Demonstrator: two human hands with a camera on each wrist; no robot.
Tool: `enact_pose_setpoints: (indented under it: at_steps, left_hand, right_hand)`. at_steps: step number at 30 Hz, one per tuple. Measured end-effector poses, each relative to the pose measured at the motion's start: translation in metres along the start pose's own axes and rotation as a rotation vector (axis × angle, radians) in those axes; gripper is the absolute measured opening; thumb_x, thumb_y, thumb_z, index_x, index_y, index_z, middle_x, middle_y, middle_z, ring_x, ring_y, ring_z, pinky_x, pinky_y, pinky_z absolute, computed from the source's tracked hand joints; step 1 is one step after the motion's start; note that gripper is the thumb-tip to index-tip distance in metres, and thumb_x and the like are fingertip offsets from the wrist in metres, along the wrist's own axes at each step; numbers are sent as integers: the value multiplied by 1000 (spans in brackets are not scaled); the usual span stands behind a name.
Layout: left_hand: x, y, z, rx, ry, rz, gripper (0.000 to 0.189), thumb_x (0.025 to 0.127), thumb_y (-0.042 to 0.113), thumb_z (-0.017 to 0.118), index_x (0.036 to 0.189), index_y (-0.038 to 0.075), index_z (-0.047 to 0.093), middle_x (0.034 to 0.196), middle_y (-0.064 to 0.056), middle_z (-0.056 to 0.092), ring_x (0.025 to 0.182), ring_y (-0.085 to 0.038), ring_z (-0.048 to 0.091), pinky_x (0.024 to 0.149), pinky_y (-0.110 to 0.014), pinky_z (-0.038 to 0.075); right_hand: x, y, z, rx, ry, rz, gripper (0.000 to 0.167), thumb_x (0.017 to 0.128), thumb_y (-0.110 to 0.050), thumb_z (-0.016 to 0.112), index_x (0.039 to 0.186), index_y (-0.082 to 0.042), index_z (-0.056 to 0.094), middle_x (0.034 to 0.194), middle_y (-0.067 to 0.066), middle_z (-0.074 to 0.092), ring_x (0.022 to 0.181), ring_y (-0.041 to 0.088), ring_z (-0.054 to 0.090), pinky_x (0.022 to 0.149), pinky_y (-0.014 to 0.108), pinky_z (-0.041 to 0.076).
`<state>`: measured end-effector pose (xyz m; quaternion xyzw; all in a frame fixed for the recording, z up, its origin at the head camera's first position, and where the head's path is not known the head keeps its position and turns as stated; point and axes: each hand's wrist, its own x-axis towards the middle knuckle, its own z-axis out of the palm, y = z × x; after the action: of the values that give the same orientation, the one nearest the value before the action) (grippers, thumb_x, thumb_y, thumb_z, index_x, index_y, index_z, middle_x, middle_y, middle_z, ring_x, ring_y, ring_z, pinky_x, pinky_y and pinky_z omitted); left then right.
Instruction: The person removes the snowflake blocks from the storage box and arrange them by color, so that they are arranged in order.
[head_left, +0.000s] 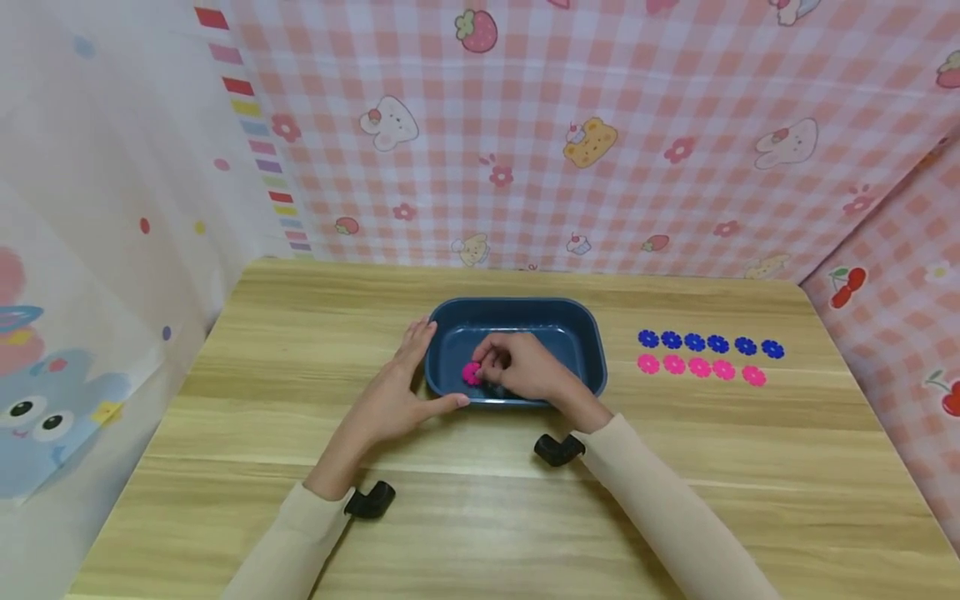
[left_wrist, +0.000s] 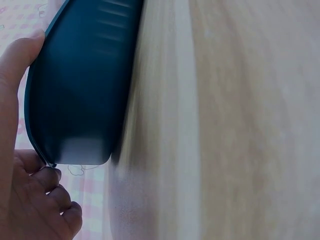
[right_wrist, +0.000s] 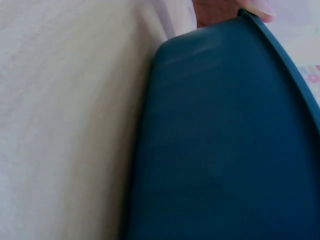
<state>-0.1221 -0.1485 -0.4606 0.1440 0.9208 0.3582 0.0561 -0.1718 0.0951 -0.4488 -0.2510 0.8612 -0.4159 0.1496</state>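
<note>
A dark blue rectangular tray [head_left: 517,313] stands on the wooden table. My left hand [head_left: 386,404] holds its left end, with the thumb along the front rim and the fingers at the back left corner. In the left wrist view, the thumb and fingers meet the rim of the tray [left_wrist: 80,100]. Inside the tray, my right hand [head_left: 525,367] pinches a pink flower-shaped plastic piece [head_left: 471,373] low over the floor. The right wrist view shows mostly the tray's outer wall [right_wrist: 225,135]; the right fingers are hidden there.
Right of the tray lie a row of several blue flower-shaped pieces [head_left: 695,342] and, nearer me, a row of several pink ones [head_left: 699,367]. A checked cloth [head_left: 450,183] hangs behind the table. Black wrist mounts [head_left: 371,500] stick out at both cuffs.
</note>
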Motion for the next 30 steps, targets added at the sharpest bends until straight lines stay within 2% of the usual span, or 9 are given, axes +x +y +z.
enact_pose_setpoints:
  at_steps: [6,12,23,30]
  left_hand:
    - [2,0,2,-7,2,10,116,78,75,73,165,34,7,175,5,4,162,-17,3,127,-58,24]
    - [0,-1,1,-13,1,1,118,76,79,71,165,35,7,175,5,4,162,-19,5,126,-59,25]
    - [-2,-1,-1,-16,-3,-14,118,76,78,72,165,36,7,175,5,3,162,-21,7,127,-59,24]
    - [-1,-2,0,-1,-3,-11,119,74,83,69,165,37,7,175,5,4,162,-22,9,125,-60,26]
  right_hand:
    - [-5,-1,-6,-62,136,-53,8,98,-11,68,102,-15,74,88,-2,71,77,13,62,71,27,55]
    - [-11,-2,-9,-52,212,-103,6,98,-14,70,103,-16,73,86,-3,71,75,12,62,69,26,55]
    - [-33,-4,-21,-48,282,-78,6,97,-18,72,103,-19,73,88,-5,72,77,12,63,72,26,57]
    - [-46,1,-35,-23,328,-91,6,97,-16,72,103,-17,73,88,-3,72,75,15,62,68,26,56]
